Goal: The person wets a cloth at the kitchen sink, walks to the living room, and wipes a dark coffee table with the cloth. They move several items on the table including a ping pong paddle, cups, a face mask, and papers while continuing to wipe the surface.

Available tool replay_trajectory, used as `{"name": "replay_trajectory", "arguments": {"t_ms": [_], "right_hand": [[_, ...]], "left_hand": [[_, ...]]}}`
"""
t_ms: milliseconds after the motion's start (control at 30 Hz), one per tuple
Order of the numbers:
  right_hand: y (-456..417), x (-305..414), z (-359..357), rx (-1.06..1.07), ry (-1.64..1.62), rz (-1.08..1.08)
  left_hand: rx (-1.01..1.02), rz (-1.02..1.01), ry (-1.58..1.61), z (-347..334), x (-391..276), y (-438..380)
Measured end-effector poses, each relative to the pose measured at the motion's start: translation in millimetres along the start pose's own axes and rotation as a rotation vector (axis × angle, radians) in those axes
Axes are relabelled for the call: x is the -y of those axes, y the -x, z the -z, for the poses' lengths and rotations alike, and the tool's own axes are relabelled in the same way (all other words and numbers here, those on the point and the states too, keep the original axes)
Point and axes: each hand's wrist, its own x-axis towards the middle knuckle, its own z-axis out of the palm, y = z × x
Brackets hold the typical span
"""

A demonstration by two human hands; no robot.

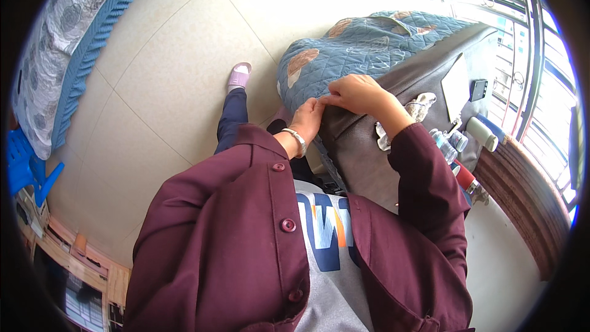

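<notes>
My left hand (308, 121), with a watch at its wrist, and my right hand (354, 94) meet at their fingertips over the near corner of a piece of furniture with a dark brown leather-like cover (368, 147). The fingers of both hands are pinched together; whether something thin is between them cannot be told. Just beyond the hands lies a blue quilted cloth (341, 55) with brown and white patches, draped along the far side of the brown cover. A crumpled light cloth (420, 106) and a piece of clear plastic (382, 137) lie near my right forearm.
On the brown surface are a white sheet (454, 90), a dark phone-like device (478, 90), clear jars (444, 146) and a pale bottle (481, 133). A red cylinder (464, 174) is nearby. Window bars (530, 55) stand at right, a bed (78, 32) and blue plastic chair (27, 161) at left.
</notes>
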Motion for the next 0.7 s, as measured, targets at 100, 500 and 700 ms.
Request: {"name": "replay_trajectory", "arguments": {"t_ms": [100,500,700], "right_hand": [[-11.2,-0.6,-6.0,-0.03,0.123,-0.002],[-33.0,-3.4,-14.9,0.111,0.212,-0.081],[-34.1,0.9,-18.3,-0.423,0.236,0.131]], "left_hand": [[-0.161,-0.07,-0.037,-12.8,-0.1,-1.4],[-0.136,-0.163,-0.112,-9.7,17.6,-21.8],[-0.161,-0.336,-0.312,-2.9,14.1,-24.0]]}}
